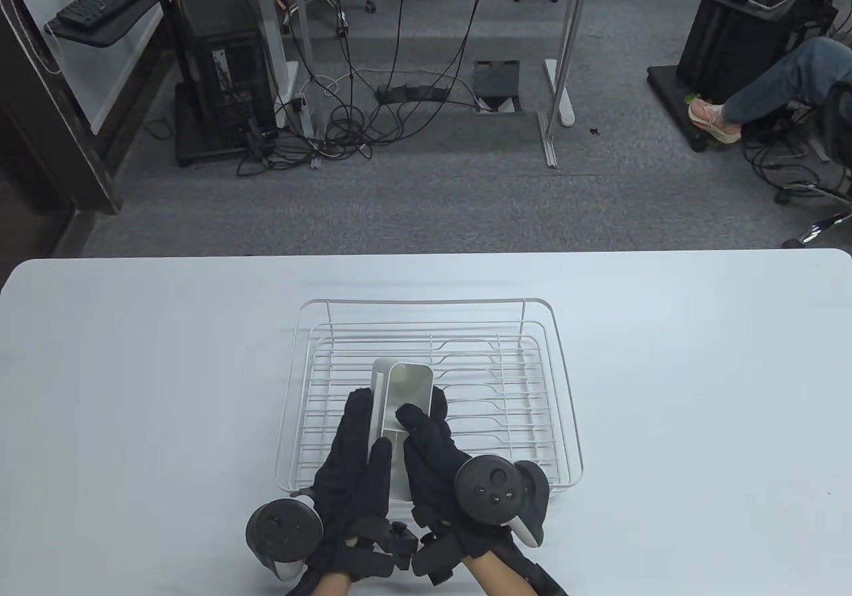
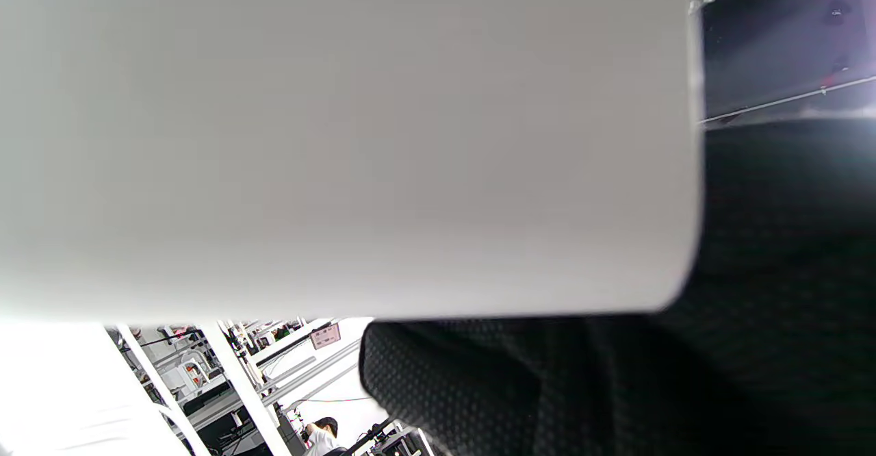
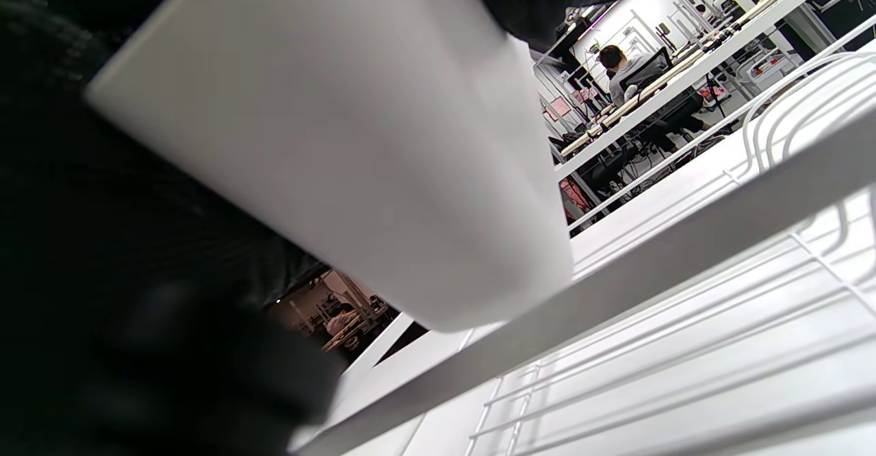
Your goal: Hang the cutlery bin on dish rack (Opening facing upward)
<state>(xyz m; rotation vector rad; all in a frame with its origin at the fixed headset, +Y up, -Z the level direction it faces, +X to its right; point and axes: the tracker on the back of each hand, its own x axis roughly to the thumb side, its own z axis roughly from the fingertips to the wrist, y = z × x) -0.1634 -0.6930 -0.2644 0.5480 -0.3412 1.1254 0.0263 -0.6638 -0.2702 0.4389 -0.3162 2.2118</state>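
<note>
A white cutlery bin (image 1: 399,409) is held over the near left part of the white wire dish rack (image 1: 532,356), its open side facing up. My left hand (image 1: 353,463) grips its left wall and my right hand (image 1: 432,449) grips its right wall, thumb inside the opening. In the left wrist view the bin's wall (image 2: 342,134) fills most of the frame against the glove. In the right wrist view the bin (image 3: 342,141) sits above a rack rail (image 3: 684,250).
The rack stands in the middle of a white table (image 1: 699,369). Beyond the far edge is carpet with desk legs and cables (image 1: 399,96).
</note>
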